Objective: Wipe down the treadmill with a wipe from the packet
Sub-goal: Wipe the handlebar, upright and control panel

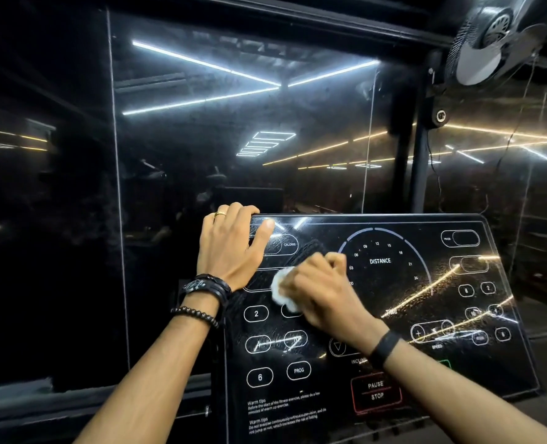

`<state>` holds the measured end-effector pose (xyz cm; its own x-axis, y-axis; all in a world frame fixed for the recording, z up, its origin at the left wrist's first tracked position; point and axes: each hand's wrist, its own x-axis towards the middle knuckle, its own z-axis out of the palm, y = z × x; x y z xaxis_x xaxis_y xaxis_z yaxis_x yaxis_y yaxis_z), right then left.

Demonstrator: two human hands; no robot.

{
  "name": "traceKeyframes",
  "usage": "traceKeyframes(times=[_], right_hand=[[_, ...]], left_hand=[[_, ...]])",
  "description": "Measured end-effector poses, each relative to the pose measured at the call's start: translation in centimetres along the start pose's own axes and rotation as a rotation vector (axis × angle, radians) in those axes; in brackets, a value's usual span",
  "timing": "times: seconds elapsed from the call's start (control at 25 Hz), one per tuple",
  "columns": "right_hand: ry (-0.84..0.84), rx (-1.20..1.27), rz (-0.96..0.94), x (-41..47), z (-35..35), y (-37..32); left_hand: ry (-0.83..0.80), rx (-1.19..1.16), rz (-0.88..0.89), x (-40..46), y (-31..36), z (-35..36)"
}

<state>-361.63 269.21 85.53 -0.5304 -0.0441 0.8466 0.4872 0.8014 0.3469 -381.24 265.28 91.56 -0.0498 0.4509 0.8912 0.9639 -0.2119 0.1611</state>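
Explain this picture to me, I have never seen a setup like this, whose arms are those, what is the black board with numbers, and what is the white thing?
There is no robot here. The picture comes from a camera worn on a person's head, looking forward and down, so the two arms are that person's own. The black board is a treadmill console, a glossy panel with printed buttons such as PAUSE STOP and a DISTANCE dial. The left hand rests on the console's top left corner, fingers over the edge. The right hand grips a crumpled white wipe and presses it on the panel. Behind is dark glass reflecting ceiling lights, and a fan is mounted at the upper right.
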Motion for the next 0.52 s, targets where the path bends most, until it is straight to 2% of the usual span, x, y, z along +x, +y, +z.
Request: traceKeyframes(times=[0.08,0.12,0.16,0.24,0.28,0.32,0.4,0.44,0.52], right_hand=[[0.180,0.022,0.294,1.9,-0.6,1.1],[0.192,0.032,0.320,2.2,-0.3,0.7],[0.141,0.051,0.218,2.1,0.3,-0.4],[-0.006,0.022,-0.109,1.0,1.1,-1.7],[-0.025,-0.010,-0.128,1.4,0.9,-0.7],[0.014,-0.012,-0.015,2.2,0.7,0.9],[0.199,0.015,0.281,4.4,-0.1,2.4],[0.199,0.031,0.289,4.9,0.0,2.2],[0.045,0.020,-0.014,4.2,0.9,0.6]], left_hand=[[-0.003,-0.011,-0.007,0.2,0.1,0.0],[-0.003,-0.018,-0.010,0.1,0.2,-0.1],[0.005,-0.021,-0.007,0.1,0.2,0.0],[0.024,-0.024,-0.002,-0.1,0.0,0.2],[0.026,-0.027,-0.003,0.0,-0.1,0.2],[0.023,-0.031,-0.006,0.1,-0.1,0.3],[0.009,-0.034,-0.019,0.2,0.1,0.2],[0.005,-0.026,-0.024,0.2,0.2,0.1],[0.005,0.018,-0.028,0.2,0.3,0.1]])
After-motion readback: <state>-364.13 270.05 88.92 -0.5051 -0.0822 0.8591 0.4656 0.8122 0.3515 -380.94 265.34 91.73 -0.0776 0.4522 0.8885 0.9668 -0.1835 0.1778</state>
